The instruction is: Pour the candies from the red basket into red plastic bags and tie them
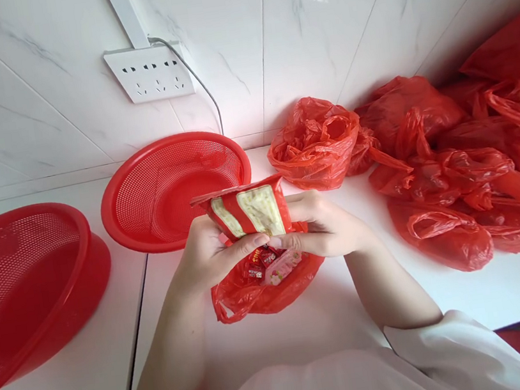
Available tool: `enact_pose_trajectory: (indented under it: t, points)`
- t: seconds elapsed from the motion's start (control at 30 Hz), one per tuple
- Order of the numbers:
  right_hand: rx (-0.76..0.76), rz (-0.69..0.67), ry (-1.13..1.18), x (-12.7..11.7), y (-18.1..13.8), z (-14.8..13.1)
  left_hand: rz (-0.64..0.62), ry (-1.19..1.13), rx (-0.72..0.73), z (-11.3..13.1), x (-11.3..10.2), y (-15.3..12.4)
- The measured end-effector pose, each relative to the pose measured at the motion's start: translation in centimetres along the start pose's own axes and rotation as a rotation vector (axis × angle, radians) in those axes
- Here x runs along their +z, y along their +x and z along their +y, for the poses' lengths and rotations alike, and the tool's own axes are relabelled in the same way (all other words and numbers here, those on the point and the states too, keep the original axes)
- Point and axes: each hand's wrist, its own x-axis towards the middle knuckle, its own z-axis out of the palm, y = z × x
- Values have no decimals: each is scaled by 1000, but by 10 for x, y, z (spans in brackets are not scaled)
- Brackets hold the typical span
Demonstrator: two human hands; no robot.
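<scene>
Both hands grip a red snack packet [262, 209] with pale printed panels, thumbs meeting at its lower edge. My left hand [214, 253] holds its left side, fingers curled behind. On the other side my right hand [324, 223] pinches it in the same way. Right below the packet an open red plastic bag [275, 299] lies on the white table. Inside it show small red wrapped packets [257, 265] and a pink packet [284, 267]. The packet and my hands hide the back of this bag.
Two red perforated baskets stand to the left, a near basket [101, 269] and a far basket [123, 233]. Filled red plastic bags [454, 167] pile up on the right, with another red bag [314, 148] by the wall. A power strip [151, 75] with a grey cable is on the tiled wall.
</scene>
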Motion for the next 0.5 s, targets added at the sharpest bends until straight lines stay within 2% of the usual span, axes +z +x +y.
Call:
enact_pose_trajectory:
  t: [0.17,0.37,0.5]
  points:
    - [-30,85,-79,0,0,1,10,-40,26,0,-3,3]
    - [7,25,-37,0,1,2,58,-15,76,3,-2,0]
    - [30,88,-64,2,1,4,22,-1,67,5,-3,0]
